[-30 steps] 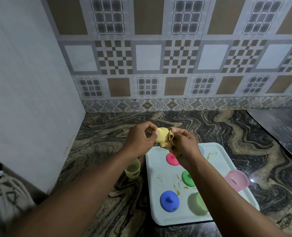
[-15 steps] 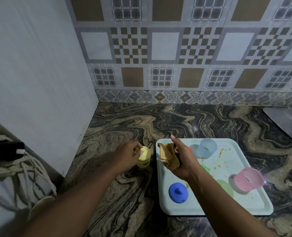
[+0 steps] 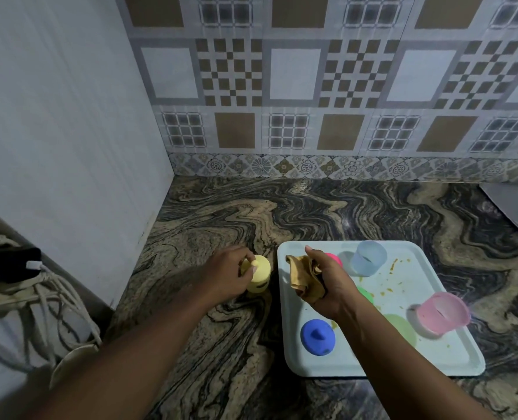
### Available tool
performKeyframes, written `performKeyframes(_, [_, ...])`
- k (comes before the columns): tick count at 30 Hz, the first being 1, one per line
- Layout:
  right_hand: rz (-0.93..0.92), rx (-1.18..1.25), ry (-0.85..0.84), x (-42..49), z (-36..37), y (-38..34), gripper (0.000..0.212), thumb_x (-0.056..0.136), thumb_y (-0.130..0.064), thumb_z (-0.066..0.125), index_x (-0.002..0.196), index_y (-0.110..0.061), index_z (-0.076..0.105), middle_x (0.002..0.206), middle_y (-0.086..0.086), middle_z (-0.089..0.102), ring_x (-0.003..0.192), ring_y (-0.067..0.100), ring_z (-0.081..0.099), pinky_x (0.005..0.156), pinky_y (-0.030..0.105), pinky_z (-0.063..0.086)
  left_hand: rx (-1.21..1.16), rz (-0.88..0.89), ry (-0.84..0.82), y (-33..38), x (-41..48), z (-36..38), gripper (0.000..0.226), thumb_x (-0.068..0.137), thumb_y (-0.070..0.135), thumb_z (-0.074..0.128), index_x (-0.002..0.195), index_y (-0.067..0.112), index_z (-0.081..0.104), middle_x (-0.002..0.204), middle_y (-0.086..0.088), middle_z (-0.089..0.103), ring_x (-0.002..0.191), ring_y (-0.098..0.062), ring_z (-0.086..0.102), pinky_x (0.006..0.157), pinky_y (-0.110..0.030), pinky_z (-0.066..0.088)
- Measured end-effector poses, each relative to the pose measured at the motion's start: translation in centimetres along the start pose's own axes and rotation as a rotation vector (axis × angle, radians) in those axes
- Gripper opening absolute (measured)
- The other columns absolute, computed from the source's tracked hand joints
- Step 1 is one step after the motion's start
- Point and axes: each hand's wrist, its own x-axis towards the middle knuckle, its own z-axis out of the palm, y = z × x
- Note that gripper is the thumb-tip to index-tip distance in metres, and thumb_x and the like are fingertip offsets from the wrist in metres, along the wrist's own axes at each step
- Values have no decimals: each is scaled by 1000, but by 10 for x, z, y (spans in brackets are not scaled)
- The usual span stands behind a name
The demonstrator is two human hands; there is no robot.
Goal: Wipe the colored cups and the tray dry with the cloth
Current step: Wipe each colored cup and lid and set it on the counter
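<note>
Two grips are in view. The left grip [image 3: 230,274] curls its fingers round the top of a yellow cup [image 3: 259,275], which stands on the marbled tabletop [image 3: 209,225] just left of the tray [image 3: 451,365]. The right grip [image 3: 327,283] hangs over the tray's left part, closed tight on a crumpled tan cloth [image 3: 303,274]. On the tray stand a pale blue cup [image 3: 368,259] at the back, a pink cup [image 3: 442,312] near the right edge and a pale green cup [image 3: 403,328] beside the forearm. A blue lid [image 3: 317,337] lies near the front left corner. Yellowish smears [image 3: 394,263] dot the tray.
</note>
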Motion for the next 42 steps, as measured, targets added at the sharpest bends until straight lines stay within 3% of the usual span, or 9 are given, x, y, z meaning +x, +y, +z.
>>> performKeyframes(5, [4,-7,-12,2,3,5,25,91,-32,67,76,-14,59,86,10,64,65,26,58,54,28,40,100,-45,-87,7,2,0,45,68,57,80,98,37,54,100,15,55,93,-15,54,75,-34,51])
performKeyframes(8, [-5,23,-31,4,3,6,29,89,-38,68,74,-16,58,97,12,63,71,26,60,58,29,41,126,-92,-144,9,3,1,47,69,49,83,99,38,48,109,7,60,99,-19,55,75,-35,50])
performKeyframes(12, [-39,61,-102,4,1,6,41,83,-50,70,74,-11,64,90,13,64,73,27,61,63,31,44,202,-79,-177,15,10,-2,47,72,42,83,101,34,47,109,4,61,94,-20,57,75,-37,53])
performKeyframes(16, [-52,91,-166,0,1,6,33,94,-32,63,79,-4,71,81,13,72,64,25,70,52,26,55,316,-30,-200,18,16,-4,53,73,40,81,117,26,55,114,1,64,102,-25,61,80,-41,55])
performKeyframes(20, [-44,44,-79,2,1,9,15,95,-9,49,89,-6,62,71,9,67,56,24,60,48,26,46,410,8,-242,18,16,-1,57,76,47,77,122,23,54,118,0,59,107,-26,59,82,-38,53])
performKeyframes(26, [-29,52,-32,1,-6,1,30,98,-11,38,87,-6,66,66,9,70,54,24,68,43,26,51,454,-30,-309,28,17,4,73,78,49,72,133,20,34,128,-8,55,110,-32,59,80,-39,50])
performKeyframes(28, [-33,45,-10,1,-8,-1,29,97,-11,40,88,-7,66,70,9,70,62,27,68,53,32,53,407,-64,-336,30,20,5,75,74,53,72,130,24,31,125,-8,56,106,-32,60,80,-42,53])
performKeyframes(32, [-42,56,38,0,-14,-8,26,95,-10,43,89,-5,67,77,12,70,71,31,66,75,43,52,316,-59,-312,25,26,1,68,69,62,74,119,29,41,119,1,57,103,-26,60,78,-38,52])
performKeyframes(42, [-22,74,56,5,-14,-13,18,95,-12,45,91,-7,63,83,10,64,74,30,63,66,38,53,280,-82,-288,22,29,-5,69,64,56,84,119,27,55,118,2,62,102,-21,58,83,-40,53])
